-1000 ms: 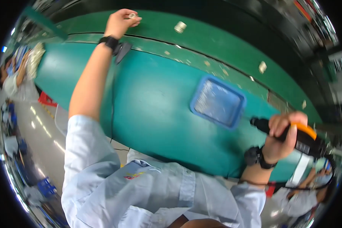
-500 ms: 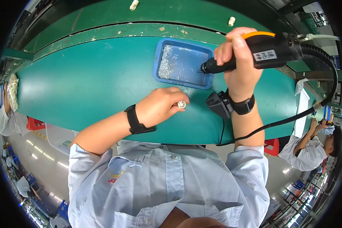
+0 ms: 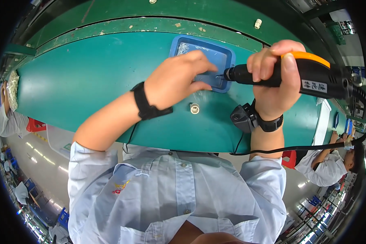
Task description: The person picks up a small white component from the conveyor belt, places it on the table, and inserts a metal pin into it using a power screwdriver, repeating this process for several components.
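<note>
My right hand (image 3: 277, 79) is wrapped round a black electric screwdriver (image 3: 323, 79) with an orange strip. Its tip points left, over the right side of a blue plastic tray (image 3: 233, 61). A small bit of metal shows at that tip, too small to make out. My left hand (image 3: 179, 75) reaches over the tray's near left part, thumb and forefinger apart on either side of the space before the tip. It hides part of the small silver screws or pins (image 3: 183, 48) in the tray. A small white lamp-holder-like cylinder (image 3: 194, 108) stands on the green mat, untouched.
Similar white pieces (image 3: 258, 24) lie on the green ledge beyond the table (image 3: 89, 81). The screwdriver's black cable (image 3: 305, 146) loops down the right side. A bag of pale parts (image 3: 13, 91) rests at the far left edge. Other people sit at both sides.
My left hand has let go of the white cylinder, leaving it on the mat, and moved up over the tray. The screwdriver in my right hand has shifted slightly right and nearer.
</note>
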The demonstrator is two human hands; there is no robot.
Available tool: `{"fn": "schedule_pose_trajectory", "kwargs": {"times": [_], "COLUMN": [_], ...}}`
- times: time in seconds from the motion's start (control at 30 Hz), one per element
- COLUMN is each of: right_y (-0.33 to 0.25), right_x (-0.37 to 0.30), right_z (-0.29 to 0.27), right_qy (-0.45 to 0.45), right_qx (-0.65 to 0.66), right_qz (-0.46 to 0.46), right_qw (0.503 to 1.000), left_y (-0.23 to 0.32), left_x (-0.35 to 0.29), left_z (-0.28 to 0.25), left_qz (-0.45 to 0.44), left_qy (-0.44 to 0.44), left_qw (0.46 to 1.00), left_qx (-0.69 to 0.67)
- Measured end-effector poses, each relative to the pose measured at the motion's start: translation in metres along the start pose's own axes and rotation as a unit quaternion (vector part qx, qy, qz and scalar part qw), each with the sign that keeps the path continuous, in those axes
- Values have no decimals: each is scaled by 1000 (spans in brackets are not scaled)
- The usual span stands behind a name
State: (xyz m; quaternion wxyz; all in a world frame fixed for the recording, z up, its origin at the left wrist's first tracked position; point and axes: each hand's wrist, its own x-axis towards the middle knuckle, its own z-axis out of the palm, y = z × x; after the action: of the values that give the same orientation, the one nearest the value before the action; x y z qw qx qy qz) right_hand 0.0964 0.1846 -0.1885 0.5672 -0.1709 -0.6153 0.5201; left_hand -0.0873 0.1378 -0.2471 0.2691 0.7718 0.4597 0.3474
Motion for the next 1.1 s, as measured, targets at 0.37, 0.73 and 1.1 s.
{"fn": "schedule_pose_trajectory", "kwargs": {"times": [0.37, 0.73, 1.1], "right_y": [-1, -10, -42], "right_x": [2, 1, -16], "right_z": [-6, -1, 12], "right_qy": [10, 16, -116], "right_qx": [3, 21, 156], "right_qz": [-35, -43, -18], "right_qw": [999, 999, 981], "left_y": [-34, -34, 3], "left_x": [26, 22, -22], "left_z": [23, 11, -2], "left_qz": [22, -11, 14], "left_qy": [-32, 15, 16], "left_qw": [999, 1000, 996], "left_qx": [-14, -18, -87]}}
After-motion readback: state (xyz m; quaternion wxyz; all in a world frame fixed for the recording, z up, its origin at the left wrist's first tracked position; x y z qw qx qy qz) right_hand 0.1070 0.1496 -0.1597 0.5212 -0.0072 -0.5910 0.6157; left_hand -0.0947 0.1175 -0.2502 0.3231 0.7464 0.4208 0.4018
